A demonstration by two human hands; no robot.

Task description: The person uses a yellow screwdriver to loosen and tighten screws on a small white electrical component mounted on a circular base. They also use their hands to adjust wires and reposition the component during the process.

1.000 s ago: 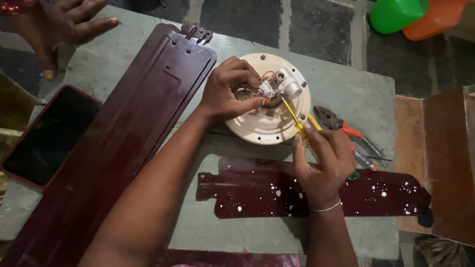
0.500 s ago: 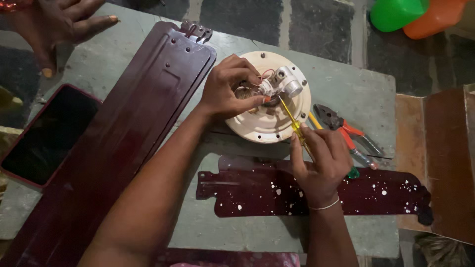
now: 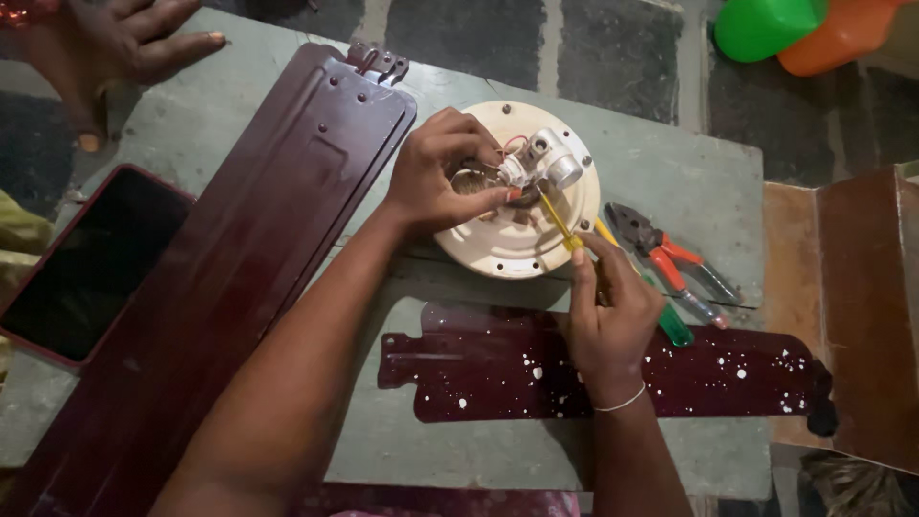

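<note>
The round cream fan motor housing (image 3: 507, 239) sits near the far edge of the grey-green table (image 3: 670, 163). The left hand (image 3: 440, 177) pinches its wiring. The right hand (image 3: 608, 311) closes around a yellow-shafted screwdriver (image 3: 555, 218). Orange-handled pliers (image 3: 670, 254) lie just beside; maroon fan blades (image 3: 220, 278) flank the housing.

A cream round metal fan motor housing (image 3: 517, 230) sits on the grey-green tabletop (image 3: 670, 163). Left of it lies a glossy maroon fan blade (image 3: 230, 278); below it, a maroon blade speckled white (image 3: 708, 378). Right of it: orange-handled pliers (image 3: 670, 254). A yellow-shafted screwdriver (image 3: 560, 222) crosses it.
</note>
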